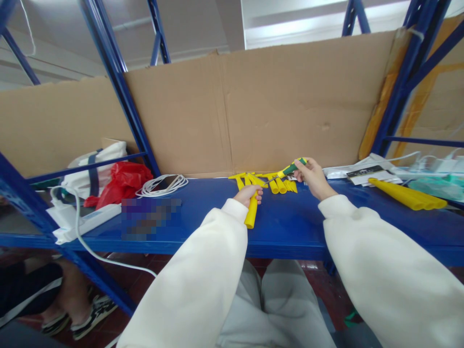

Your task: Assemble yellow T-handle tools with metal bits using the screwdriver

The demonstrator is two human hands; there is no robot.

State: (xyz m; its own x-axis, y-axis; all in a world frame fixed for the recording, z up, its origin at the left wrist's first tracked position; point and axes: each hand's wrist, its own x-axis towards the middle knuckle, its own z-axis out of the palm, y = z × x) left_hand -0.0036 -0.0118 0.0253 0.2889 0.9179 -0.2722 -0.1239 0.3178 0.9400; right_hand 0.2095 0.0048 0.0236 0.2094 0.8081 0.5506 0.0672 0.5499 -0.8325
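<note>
My left hand (249, 194) is closed around a yellow tapered plastic tube (251, 216), whose wide end points down toward the shelf's front edge. In my right hand (312, 178) is a screwdriver (290, 168) with a green and yellow handle. Its metal shaft slants down to the left, and the tip reaches the top of the tube beside my left fingers. Whether the tip touches the tube or something on it is too small to tell. Behind my hands several more yellow tapered tubes (278, 186) lie in a row against the cardboard.
The blue shelf (217, 237) has a cardboard back panel (290, 106). On the left are a power strip (90, 222), a red plastic bag (125, 181) and a coiled white cable (161, 186). More yellow tubes (409, 194) lie right. A person's legs (68, 285) show lower left.
</note>
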